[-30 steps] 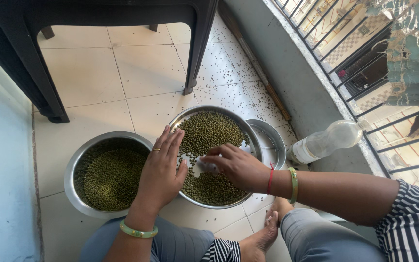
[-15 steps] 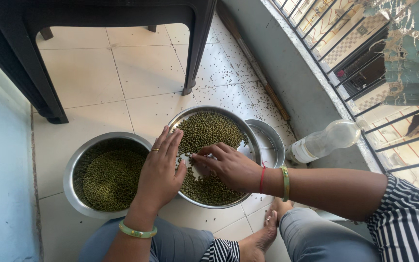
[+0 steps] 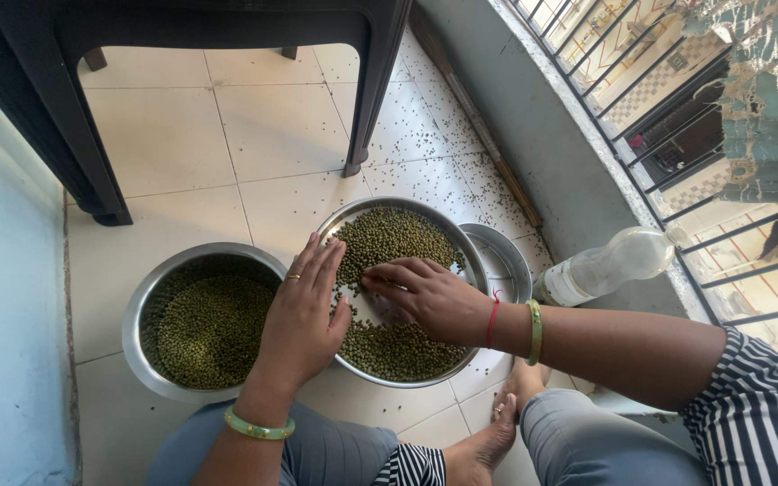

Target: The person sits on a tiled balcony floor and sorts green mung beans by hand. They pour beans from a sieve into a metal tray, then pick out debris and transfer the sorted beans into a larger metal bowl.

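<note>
Two bare hands work over a round, shallow steel plate (image 3: pixel 350 219) heaped with small green mung beans (image 3: pixel 391 236), which sits on the pale tiled floor (image 3: pixel 164 135) in front of the seated person's knees. The left hand (image 3: pixel 302 310), wearing a thin ring, lies flat on the plate's left rim with its fingers spread and pressed lightly against the beans; it pinches nothing. The right hand (image 3: pixel 425 295) reaches in from the right, fingers loosely curled and fingertips (image 3: pixel 373 281) resting on a bare patch of the plate between two piles of beans; whether a bean sits between the fingertips cannot be told. A green bangle circles each wrist, and a red thread also rings the right one. Just left of the plate stands a deep steel bowl (image 3: pixel 141 310) partly filled with the same green beans. A smaller empty steel dish (image 3: pixel 511 261) is tucked under the plate's right edge. A clear plastic bottle (image 3: pixel 601 264) lies beside the grey wall, near that dish. Stray beans dot the tiles by a dark plastic chair leg (image 3: pixel 366 99).
</note>
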